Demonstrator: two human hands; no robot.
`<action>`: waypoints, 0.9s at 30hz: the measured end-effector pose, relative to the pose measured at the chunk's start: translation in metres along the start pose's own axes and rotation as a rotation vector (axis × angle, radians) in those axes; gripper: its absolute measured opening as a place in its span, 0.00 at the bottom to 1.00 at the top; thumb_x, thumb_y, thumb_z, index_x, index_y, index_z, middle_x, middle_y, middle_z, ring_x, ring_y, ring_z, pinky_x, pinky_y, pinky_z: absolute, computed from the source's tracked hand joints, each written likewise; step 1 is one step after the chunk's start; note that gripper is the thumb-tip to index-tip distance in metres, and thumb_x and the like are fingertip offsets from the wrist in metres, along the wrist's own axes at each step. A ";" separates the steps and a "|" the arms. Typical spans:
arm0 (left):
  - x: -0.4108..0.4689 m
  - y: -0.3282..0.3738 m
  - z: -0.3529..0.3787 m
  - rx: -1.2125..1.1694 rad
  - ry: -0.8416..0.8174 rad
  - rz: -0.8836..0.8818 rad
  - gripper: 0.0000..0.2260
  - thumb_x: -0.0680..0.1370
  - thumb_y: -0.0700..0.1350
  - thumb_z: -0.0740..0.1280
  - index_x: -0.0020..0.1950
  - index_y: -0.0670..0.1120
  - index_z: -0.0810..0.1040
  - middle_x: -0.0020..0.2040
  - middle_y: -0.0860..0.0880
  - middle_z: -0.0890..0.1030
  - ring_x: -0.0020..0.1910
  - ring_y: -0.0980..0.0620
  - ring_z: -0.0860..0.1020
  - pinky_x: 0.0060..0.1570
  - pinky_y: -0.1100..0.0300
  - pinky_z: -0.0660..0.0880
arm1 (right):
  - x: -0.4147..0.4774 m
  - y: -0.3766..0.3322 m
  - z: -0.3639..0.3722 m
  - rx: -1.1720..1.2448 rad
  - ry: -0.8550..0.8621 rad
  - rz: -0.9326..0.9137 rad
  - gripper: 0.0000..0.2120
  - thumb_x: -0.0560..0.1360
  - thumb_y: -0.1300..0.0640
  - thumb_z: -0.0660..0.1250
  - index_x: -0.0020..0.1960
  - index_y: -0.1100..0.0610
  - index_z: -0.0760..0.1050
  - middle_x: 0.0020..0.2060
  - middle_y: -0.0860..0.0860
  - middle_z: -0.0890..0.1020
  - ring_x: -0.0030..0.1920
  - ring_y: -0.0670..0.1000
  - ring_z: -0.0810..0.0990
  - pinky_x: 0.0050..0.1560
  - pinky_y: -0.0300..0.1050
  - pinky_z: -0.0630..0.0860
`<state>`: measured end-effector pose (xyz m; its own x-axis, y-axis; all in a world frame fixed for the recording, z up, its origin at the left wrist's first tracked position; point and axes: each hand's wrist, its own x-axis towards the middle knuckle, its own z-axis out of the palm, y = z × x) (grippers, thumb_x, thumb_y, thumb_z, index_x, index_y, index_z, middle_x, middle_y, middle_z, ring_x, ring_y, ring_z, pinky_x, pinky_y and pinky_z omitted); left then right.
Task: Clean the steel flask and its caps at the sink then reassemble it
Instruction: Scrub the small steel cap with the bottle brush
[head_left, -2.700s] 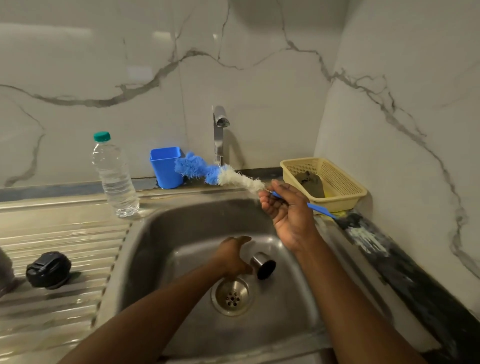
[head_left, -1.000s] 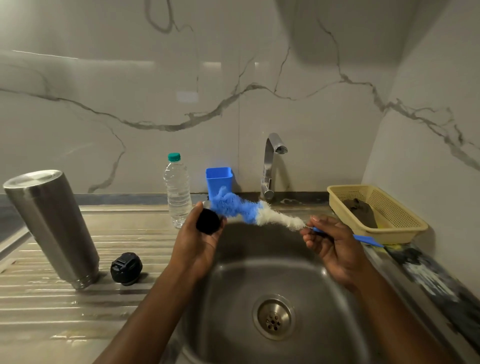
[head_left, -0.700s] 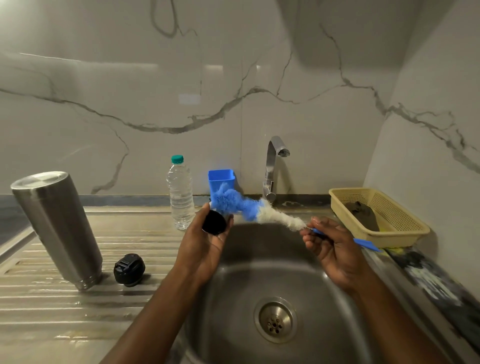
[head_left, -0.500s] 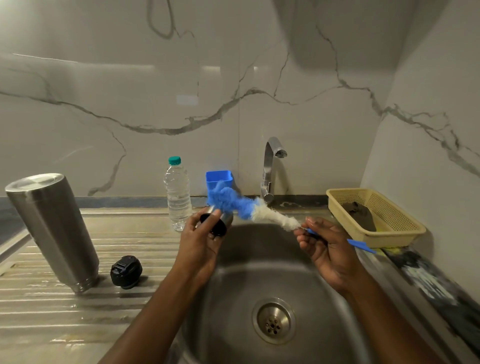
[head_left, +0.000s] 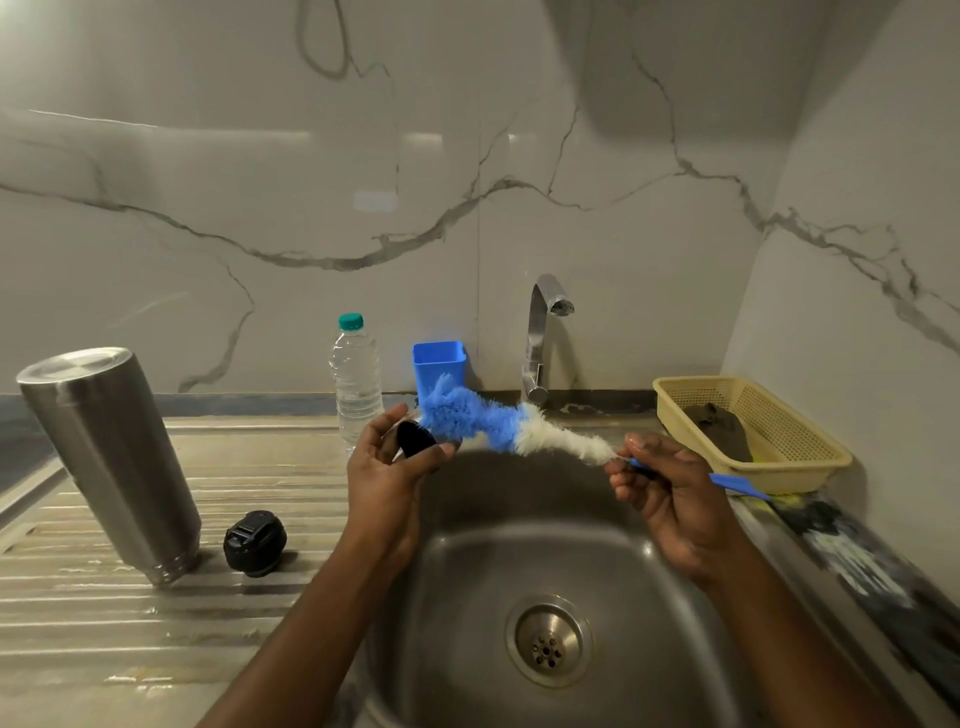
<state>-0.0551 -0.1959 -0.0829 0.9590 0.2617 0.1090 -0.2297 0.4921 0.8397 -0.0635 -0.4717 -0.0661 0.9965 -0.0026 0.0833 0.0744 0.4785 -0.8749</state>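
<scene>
The left hand (head_left: 387, 475) is raised over the near-left rim of the sink (head_left: 644, 613), fingers curled closed around a small cup-shaped cap (head_left: 414, 439) whose dark round opening faces the camera; its outer wall is mostly hidden by the fingers. The right hand (head_left: 670, 488) is closed in a pinch on the thin blue plastic handle of a bottle brush (head_left: 511, 431), the flat handle end projecting past the hand to the right. The brush head is fluffy, white nearest the handle and blue at the tip, and the blue tip lies against the cap's rim at the left hand. The steel flask (head_left: 106, 457), a smooth brushed-metal cylinder, stands inverted on the ribbed stainless drainboard (head_left: 130, 623), well left of the sink, appearing tilted in this wide view. A black, rounded, ridged plastic cap (head_left: 254, 542) sits just beside the flask's mouth end. The drainboard surface appears wet in streaks. The basin is a rounded steel bowl with a perforated circular drain (head_left: 548, 642). At the marble-patterned back wall stand a clear ribbed plastic bottle (head_left: 356, 379) with a green lid, a square blue cup (head_left: 439, 364), and a curved chrome tap (head_left: 540, 338). A yellow lattice basket (head_left: 800, 447) holding a dark lump sits at the right.
</scene>
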 end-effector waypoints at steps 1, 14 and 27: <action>-0.001 0.000 0.001 0.004 -0.008 -0.005 0.33 0.63 0.33 0.78 0.68 0.46 0.77 0.66 0.43 0.81 0.62 0.43 0.84 0.55 0.49 0.84 | 0.000 0.002 0.000 0.003 -0.013 0.001 0.06 0.75 0.62 0.68 0.43 0.62 0.82 0.36 0.61 0.85 0.32 0.50 0.84 0.32 0.40 0.83; 0.000 -0.003 0.012 -0.357 0.051 -0.279 0.21 0.82 0.51 0.67 0.71 0.41 0.72 0.66 0.33 0.81 0.62 0.32 0.82 0.65 0.38 0.78 | 0.001 0.009 0.006 0.043 -0.019 0.025 0.07 0.81 0.64 0.64 0.48 0.64 0.80 0.38 0.61 0.85 0.35 0.51 0.85 0.35 0.40 0.84; -0.001 0.003 0.013 -0.424 0.100 -0.304 0.23 0.79 0.51 0.70 0.72 0.42 0.76 0.69 0.36 0.79 0.69 0.42 0.78 0.60 0.53 0.82 | -0.001 0.005 0.006 0.034 -0.022 0.035 0.05 0.76 0.62 0.67 0.48 0.64 0.79 0.37 0.60 0.85 0.34 0.51 0.85 0.34 0.40 0.83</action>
<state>-0.0542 -0.2055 -0.0733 0.9771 0.1222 -0.1742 -0.0105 0.8454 0.5341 -0.0643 -0.4644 -0.0677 0.9974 0.0336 0.0633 0.0375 0.5075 -0.8609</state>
